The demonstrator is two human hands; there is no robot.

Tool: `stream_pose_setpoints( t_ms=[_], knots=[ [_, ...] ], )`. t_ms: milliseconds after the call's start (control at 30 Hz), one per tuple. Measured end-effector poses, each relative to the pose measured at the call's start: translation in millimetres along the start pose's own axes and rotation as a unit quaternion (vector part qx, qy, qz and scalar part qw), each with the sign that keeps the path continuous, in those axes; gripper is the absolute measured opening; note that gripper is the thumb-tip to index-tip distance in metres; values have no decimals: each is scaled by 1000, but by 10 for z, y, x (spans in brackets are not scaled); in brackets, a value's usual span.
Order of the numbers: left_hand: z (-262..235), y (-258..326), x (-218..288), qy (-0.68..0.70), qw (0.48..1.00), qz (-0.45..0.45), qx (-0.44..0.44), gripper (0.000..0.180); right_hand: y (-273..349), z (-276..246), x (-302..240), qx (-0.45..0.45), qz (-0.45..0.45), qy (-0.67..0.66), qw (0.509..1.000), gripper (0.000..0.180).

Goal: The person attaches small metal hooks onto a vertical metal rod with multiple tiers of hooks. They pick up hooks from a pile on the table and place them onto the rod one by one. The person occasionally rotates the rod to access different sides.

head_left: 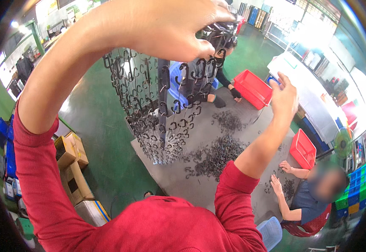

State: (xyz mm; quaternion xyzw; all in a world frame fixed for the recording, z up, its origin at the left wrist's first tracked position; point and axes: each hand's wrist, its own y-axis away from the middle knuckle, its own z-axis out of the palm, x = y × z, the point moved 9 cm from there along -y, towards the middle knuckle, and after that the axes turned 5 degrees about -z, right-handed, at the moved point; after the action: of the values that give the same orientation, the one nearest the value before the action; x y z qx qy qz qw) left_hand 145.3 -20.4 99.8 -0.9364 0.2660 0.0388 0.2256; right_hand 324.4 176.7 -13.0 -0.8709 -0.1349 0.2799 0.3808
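Note:
My left hand (172, 29) is raised at the top, with fingers and thumb curled around a dark clump of black hooks (220, 34); part of its fingers is cut off by the frame edge. Below it hangs a rack with a dark upright bar (163, 101), carrying many rows of small black C-shaped hooks (175, 106). To the right of the rack, my right hand (284, 96) is lifted above the table, fingers apart and partly bent, with nothing visible in them. Piles of loose black hooks (218, 157) lie on the grey table (166, 172).
A red bin (252, 89) stands at the table's far side, near a person's gloved hand (236, 93). Another red bin (303, 149) is at the right, beside a seated person (311, 195) handling hooks. Cardboard boxes (74, 180) sit on the green floor at left.

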Motion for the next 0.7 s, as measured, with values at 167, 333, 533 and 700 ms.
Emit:
stream_pose_setpoints(
  t_ms=[167,333,533,700],
  knots=[
    [-28,-98,-22,41,987,-98,-122,55,149,-27,-1188,-39,-117,-559,820,22],
    [-32,-66,-161,3,995,-89,-40,50,264,51,-1707,-168,-73,-714,675,23],
    [-25,119,-232,-42,999,-21,-11,52,311,141,-1712,-191,-25,-735,650,19],
    [-25,90,-205,-48,999,6,1,51,268,79,-1663,-73,-71,-746,658,17]
  ],
)
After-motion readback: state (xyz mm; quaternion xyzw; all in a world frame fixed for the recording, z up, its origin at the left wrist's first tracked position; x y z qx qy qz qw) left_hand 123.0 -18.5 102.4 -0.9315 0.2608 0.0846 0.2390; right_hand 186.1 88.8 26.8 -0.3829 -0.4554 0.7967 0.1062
